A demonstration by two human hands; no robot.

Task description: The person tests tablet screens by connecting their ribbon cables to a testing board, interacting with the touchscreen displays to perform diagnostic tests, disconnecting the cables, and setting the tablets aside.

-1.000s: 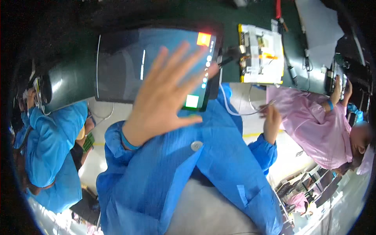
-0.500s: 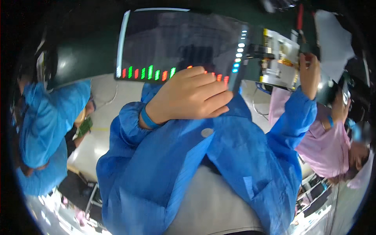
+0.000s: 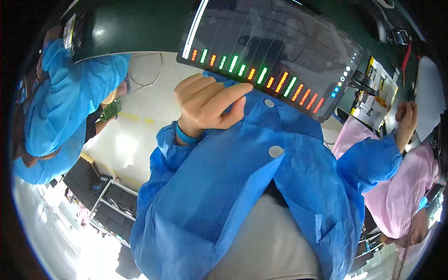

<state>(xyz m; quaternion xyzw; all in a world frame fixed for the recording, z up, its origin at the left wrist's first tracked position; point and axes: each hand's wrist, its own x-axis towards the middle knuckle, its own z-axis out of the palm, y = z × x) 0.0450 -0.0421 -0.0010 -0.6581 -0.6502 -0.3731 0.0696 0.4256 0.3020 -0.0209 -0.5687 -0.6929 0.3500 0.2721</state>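
Below the near edge of a dark tablet (image 3: pixel 275 42) lit with a row of green, orange and red bars, left hand (image 3: pixel 210 105) loosely curled, index finger stretched toward that edge, holding nothing. Over at the far right, right hand (image 3: pixel 407 122) raised beside a small circuit board (image 3: pixel 375 93) on the green bench (image 3: pixel 135 28), fingers bent, whether gripping anything impossible to tell. Beside both, a blue-sleeved co-worker (image 3: pixel 56 107) and a pink-sleeved one (image 3: pixel 410 191).

Left hand (image 3: pixel 207 105) boxed under tablet (image 3: pixel 275 44) edge; open floor (image 3: pixel 140 135) to its left.
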